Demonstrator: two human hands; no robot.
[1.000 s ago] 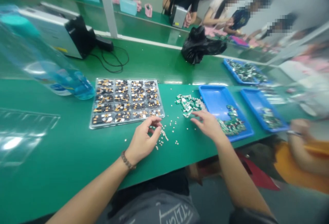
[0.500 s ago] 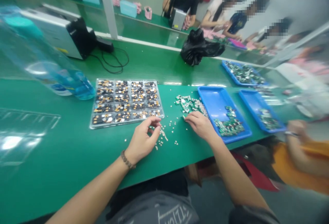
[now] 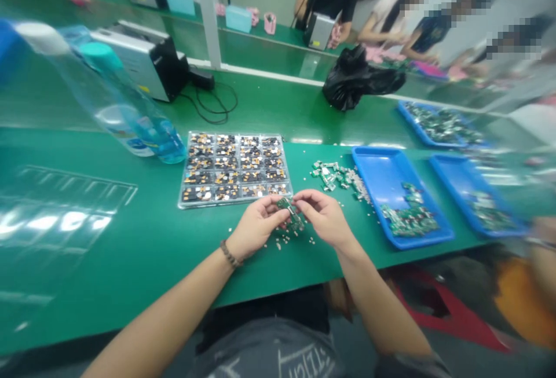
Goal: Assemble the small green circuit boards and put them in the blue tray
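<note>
Between my two hands is a small green circuit board (image 3: 292, 210) with metal parts on it. My left hand (image 3: 259, 223) pinches it from the left side, thumb on top. The fingers of my right hand (image 3: 320, 215) are closed at the board's upper right end; whether they grip the board or a tiny part there is hidden. Below the hands, small pale pieces (image 3: 284, 243) lie scattered on the green table top. Just beyond my left hand sits a clear compartment tray (image 3: 181, 199) filled with small black, orange and silver parts.
A blue tray (image 3: 377, 169) with circuit boards stands right, beside a pile of loose boards (image 3: 330, 175). Two more blue trays (image 3: 452, 172) (image 3: 406, 113) lie further right. Bottles (image 3: 125, 114) stand left, a black plastic bag (image 3: 351, 83) behind. A co-worker's arm (image 3: 545, 250) is at right.
My right hand has moved left from beside the loose boards to meet my left hand. A circuit board now shows between them. The camera view has shifted left.
</note>
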